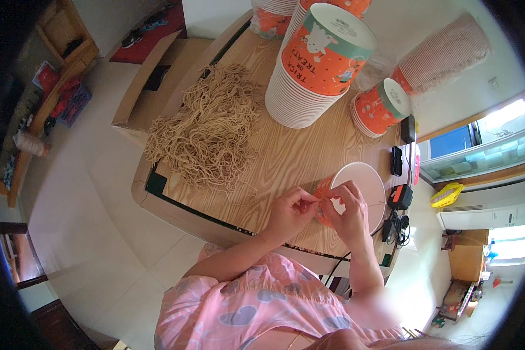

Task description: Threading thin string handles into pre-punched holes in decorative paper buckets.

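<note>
The left hand (302, 205) and right hand (345, 204) pinch fingertips at the left of the paper bucket (372, 188), right hand nearer its opening; what they pinch is unclear.

At six o'clock, a loose, light pink garment (254, 300) covers the torso, scattered with rounded grey hearts (237, 315) and crossed by a gathered line; a thin gold-coloured chain (295, 339) shows near its neckline. The forearms (234, 255) and fingers (350, 189) are bare.
</note>
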Tool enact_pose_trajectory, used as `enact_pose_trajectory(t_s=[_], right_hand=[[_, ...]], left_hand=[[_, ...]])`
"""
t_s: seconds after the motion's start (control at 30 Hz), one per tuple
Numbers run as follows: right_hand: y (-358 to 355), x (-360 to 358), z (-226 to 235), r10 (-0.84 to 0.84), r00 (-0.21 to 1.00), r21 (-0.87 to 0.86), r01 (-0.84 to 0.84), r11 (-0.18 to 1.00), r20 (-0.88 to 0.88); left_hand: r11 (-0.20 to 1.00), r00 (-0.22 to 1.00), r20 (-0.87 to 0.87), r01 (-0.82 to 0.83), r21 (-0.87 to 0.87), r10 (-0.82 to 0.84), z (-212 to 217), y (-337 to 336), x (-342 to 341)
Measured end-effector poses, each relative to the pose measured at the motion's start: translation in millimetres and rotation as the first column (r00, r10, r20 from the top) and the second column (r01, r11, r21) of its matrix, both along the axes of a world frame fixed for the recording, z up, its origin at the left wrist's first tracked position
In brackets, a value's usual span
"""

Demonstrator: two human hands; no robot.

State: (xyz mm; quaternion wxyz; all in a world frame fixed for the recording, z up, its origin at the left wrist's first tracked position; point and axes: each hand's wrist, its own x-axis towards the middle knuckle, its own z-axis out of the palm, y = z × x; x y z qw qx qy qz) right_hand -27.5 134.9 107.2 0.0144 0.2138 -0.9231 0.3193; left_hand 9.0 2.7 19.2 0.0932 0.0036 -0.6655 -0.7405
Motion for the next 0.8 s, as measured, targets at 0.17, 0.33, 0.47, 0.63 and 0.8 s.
enact_pose_trajectory(t_s=[0.17, 0.33, 0.47, 0.63, 0.8], right_hand=[[1.0, 0.6, -3.0, 0.017, 0.999, 0.092, -0.014, 0.996, -0.028], [1.5, 0.9, -2.9, 0.041, 0.999, 0.095, -0.038, 0.995, -0.036], [1.5, 2.6, -1.8, 0.063, 0.998, 0.08, -0.061, 0.995, -0.023], [0.7, 2.4, -0.3, 0.042, 0.999, 0.129, -0.04, 0.991, -0.014], [1.5, 0.8, -3.7, 0.051, 0.998, 0.14, -0.046, 0.989, -0.032]], left_hand=[[0.987, 0.996, 0.068, 0.038, 0.155, -0.049, -10.7, 1.2, -1.9], [0.895, 0.953, 0.242, 0.058, 0.443, -0.182, -17.0, -2.0, -4.6], [0.838, 0.948, 0.232, 0.059, 0.543, -0.216, -22.7, -4.0, -5.1], [0.823, 0.94, 0.224, 0.091, 0.561, -0.257, -21.4, -4.8, -5.4], [0.815, 0.944, 0.197, 0.11, 0.569, -0.265, -14.8, -6.0, -4.4]])
